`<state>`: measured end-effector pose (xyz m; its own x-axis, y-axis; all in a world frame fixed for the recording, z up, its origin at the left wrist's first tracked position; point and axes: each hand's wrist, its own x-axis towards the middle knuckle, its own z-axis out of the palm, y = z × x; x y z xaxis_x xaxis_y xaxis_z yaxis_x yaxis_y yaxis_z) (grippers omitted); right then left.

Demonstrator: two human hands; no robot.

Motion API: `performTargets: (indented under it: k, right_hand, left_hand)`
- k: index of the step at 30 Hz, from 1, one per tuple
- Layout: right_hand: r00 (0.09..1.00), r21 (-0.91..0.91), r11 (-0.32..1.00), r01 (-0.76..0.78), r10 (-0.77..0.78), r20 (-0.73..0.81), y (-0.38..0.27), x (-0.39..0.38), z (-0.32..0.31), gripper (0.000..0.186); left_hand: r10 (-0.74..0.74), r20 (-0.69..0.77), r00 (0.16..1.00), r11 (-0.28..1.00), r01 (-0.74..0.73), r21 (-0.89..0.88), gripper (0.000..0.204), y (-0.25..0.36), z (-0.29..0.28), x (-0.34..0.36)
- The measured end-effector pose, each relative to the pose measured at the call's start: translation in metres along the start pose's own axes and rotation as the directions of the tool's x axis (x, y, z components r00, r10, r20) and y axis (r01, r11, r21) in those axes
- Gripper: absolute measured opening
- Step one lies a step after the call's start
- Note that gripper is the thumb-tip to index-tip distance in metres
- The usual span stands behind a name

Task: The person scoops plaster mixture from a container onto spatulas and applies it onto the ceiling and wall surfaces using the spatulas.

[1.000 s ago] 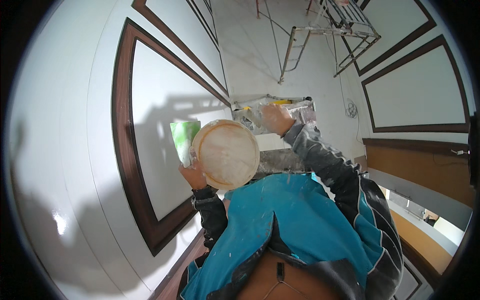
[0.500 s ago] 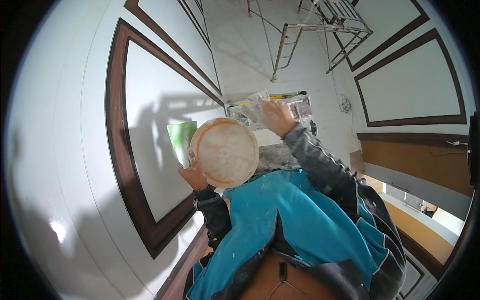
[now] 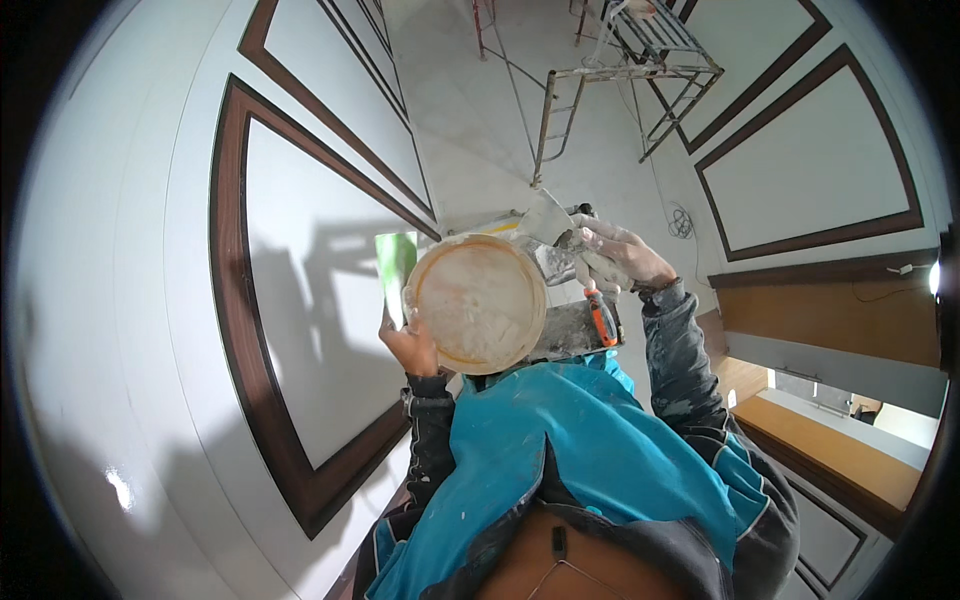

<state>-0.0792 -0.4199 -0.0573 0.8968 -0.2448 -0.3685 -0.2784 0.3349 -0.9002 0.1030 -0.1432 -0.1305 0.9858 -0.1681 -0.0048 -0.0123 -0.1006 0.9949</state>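
A metal scaffold frame stands at 1 o'clock, well beyond the hands. The pale, smeared round tub sits at mid-view, a brownish ring near its rim. At 2 o'clock from the tub, the right hand has its fingers clamped on a scraper, its blade toward 11 o'clock. At 8 o'clock, the left hand touches the tub's rim, fingers closed on a green-and-white sheet pointing to 12. An orange-and-grey handle shows at 3 o'clock, just below the right fingers.
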Motion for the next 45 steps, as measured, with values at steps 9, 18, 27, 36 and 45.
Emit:
performTargets:
  k: [9, 18, 27, 36, 45]
  right_hand:
    - [0.990, 0.102, 0.994, -0.035, 0.048, -0.130, 0.058, -0.003, -0.032, 0.053]
    - [0.990, 0.095, 0.993, -0.072, 0.083, -0.114, 0.040, -0.006, -0.016, 0.049]
    - [0.923, -0.897, 0.421, 0.134, -0.384, -0.042, 0.055, 0.065, -0.004, 0.035]
    - [0.965, -0.959, 0.249, 0.138, -0.251, 0.073, 0.038, 0.093, 0.008, 0.035]
    - [0.998, -0.995, -0.091, 0.051, -0.023, 0.053, 0.047, 0.141, 0.005, 0.028]
  left_hand:
    - [0.130, 0.193, 0.973, 0.971, -0.164, 0.172, 0.031, -0.021, 0.029, 0.011]
    - [0.105, 0.122, 0.987, 0.982, -0.122, 0.144, 0.030, -0.032, 0.026, 0.016]
    - [0.152, 0.200, 0.968, 0.947, -0.201, 0.250, 0.028, -0.013, 0.003, 0.018]
    - [-0.059, -0.069, 0.996, 0.986, 0.069, 0.155, 0.031, -0.012, -0.059, 0.015]
    - [-0.020, -0.101, 0.995, 0.980, 0.040, 0.197, 0.030, 0.003, -0.050, 0.006]
